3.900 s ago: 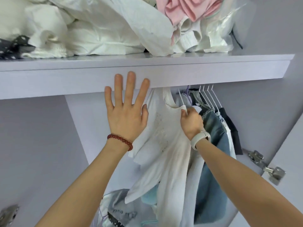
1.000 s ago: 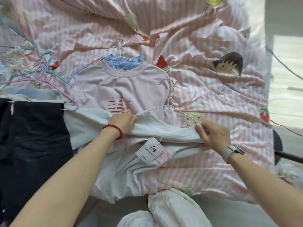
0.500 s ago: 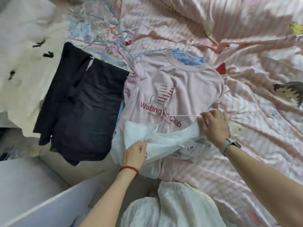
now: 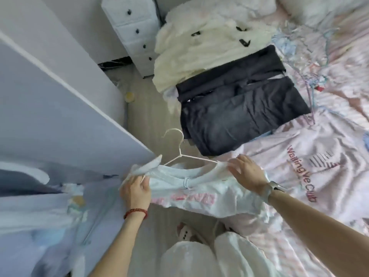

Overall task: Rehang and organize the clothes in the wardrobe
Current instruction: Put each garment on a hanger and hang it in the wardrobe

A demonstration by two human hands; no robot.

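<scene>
A white T-shirt with pink lettering hangs on a thin white hanger, lifted off the bed. My left hand grips the shirt's left shoulder. My right hand pinches the right shoulder where the hanger's arm ends. The hanger's hook points up and left toward the open wardrobe door. A pink "Waiting" T-shirt lies flat on the bed to the right.
Dark folded trousers and a cream fluffy coat lie at the bed's edge. Loose hangers are tangled on the striped pink bedsheet. A white drawer unit stands at the back, with a strip of floor between bed and wardrobe.
I have lifted the white T-shirt on its hanger off the bed and turned left toward the wardrobe. Both hands moved to its shoulders.
</scene>
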